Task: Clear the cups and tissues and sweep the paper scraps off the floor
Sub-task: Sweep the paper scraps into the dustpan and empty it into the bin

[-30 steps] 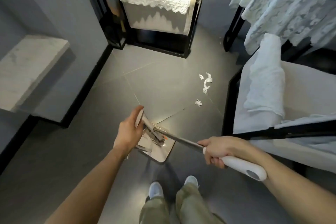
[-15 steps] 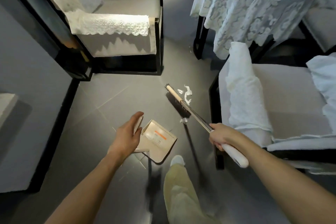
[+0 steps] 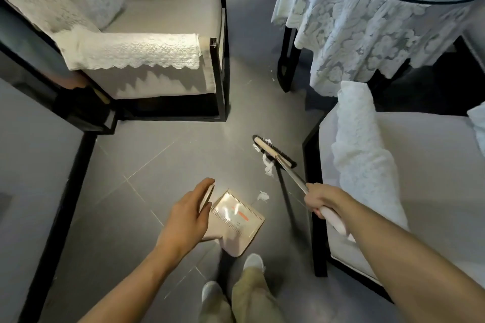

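My right hand (image 3: 321, 200) grips the white handle of a broom whose dark-bristled head (image 3: 273, 151) rests on the grey floor beside a chair. White paper scraps (image 3: 268, 165) lie against the left side of the broom head. One more scrap (image 3: 263, 195) sits alone just ahead of the dustpan. My left hand (image 3: 187, 215) holds the upright handle of the beige dustpan (image 3: 236, 220), whose tray lies low over the floor near my feet.
A dark-framed armchair with a lace cover (image 3: 157, 55) stands at the back left. A second chair (image 3: 393, 165) is close on the right. A round table with a lace cloth (image 3: 367, 34) stands at the back right. A grey wall with a black skirting (image 3: 65, 191) runs along the left.
The broom has come off the dustpan and swung forward to the scraps by the right chair. I have stepped closer to the chairs and table. The dustpan stays low in my left hand.
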Demonstrator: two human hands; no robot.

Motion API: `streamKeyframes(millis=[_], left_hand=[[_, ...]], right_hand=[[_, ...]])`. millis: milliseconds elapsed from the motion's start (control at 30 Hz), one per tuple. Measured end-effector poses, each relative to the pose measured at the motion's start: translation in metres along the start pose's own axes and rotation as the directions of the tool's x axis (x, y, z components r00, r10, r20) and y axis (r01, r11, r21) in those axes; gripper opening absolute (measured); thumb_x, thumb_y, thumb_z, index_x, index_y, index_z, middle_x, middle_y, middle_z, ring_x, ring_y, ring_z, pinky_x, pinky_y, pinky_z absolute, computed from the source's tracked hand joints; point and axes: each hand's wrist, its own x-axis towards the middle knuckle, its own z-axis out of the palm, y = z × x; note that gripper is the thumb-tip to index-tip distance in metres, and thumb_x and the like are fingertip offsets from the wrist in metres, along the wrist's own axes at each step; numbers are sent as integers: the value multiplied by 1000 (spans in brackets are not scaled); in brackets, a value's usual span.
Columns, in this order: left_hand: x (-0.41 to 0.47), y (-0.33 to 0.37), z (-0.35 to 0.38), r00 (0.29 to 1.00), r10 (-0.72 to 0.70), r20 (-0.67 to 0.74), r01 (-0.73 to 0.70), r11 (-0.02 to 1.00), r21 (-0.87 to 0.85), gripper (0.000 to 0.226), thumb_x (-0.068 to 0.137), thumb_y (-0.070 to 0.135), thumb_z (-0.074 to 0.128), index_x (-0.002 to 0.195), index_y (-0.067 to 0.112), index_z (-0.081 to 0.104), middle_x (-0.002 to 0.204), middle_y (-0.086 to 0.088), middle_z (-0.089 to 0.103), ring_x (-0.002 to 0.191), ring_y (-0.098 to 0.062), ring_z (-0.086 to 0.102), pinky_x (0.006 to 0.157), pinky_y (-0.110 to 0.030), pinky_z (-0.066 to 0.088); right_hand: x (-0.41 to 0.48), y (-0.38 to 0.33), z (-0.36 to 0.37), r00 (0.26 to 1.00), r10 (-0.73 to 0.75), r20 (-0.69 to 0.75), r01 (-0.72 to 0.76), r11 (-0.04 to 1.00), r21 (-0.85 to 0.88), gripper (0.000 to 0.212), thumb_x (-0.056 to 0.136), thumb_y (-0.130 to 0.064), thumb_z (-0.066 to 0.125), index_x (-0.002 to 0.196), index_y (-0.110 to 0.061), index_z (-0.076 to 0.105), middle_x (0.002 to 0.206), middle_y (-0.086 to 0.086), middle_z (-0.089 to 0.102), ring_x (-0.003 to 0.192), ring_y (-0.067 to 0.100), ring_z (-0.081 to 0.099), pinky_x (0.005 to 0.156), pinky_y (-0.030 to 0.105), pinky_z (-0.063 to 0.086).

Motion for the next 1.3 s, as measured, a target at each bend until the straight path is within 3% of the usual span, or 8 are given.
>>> streamKeyframes(millis=[233,400,500,633,800,933,1100,1300], left_hand=[[30,20,21,998,-16,-69,11,998,-66,49,96,20,49,138,39,31,130,-2,55,104,-20,56,85,-28,42],[55,17,21,994,-21,-104,16,998,-53,50,96,19,49,136,40,28,114,-5,59,88,-14,52,74,-26,41],[60,9,13,996,2,-85,-6,999,-39,50,96,19,49,136,40,28,115,-7,59,89,-15,54,76,-29,43],[69,-4,-6,995,-11,-100,1,995,-100,50,95,17,51,132,43,30,106,-10,61,86,-26,60,81,-38,50],[99,-2,-30,993,6,-120,-21,992,-124,49,95,16,52,134,38,35,108,-3,58,78,-17,59,69,-28,46],[142,10,-50,990,29,-137,-47,990,-129,48,95,15,51,132,41,36,100,2,53,79,-20,56,71,-36,47],[227,32,-58,981,49,-188,-81,983,-166,45,92,10,53,129,34,43,99,4,57,76,-17,54,72,-30,38],[353,70,-56,988,49,-149,-73,985,-156,47,92,9,54,130,34,43,100,1,55,85,-18,52,76,-30,38]], right_hand=[[-49,10,47,989,-48,140,31,992,123,73,84,-6,50,149,-18,20,100,5,52,64,6,45,58,18,41],[-89,4,46,936,-65,347,-38,959,280,70,84,2,47,146,-21,25,66,8,48,48,13,40,48,24,36],[-105,6,27,929,-23,370,-159,877,453,73,86,8,42,143,-37,28,48,-2,36,35,6,32,33,15,30],[-120,8,5,947,-49,317,-150,807,571,77,86,10,40,145,-37,25,42,-4,34,31,5,30,32,12,28],[-107,-10,-25,977,-70,200,-82,742,665,75,87,9,42,147,-32,23,38,-1,40,30,5,35,32,12,32],[-59,-34,-59,994,-54,96,-28,722,691,71,85,6,47,144,-30,30,40,1,45,34,6,38,35,15,36],[23,-69,-128,997,-26,-76,71,722,689,57,80,4,51,133,-17,47,64,8,52,37,10,43,42,21,42],[116,-109,-260,984,0,-179,118,755,646,76,83,2,47,149,-29,27,98,12,55,57,18,47,55,29,45]])
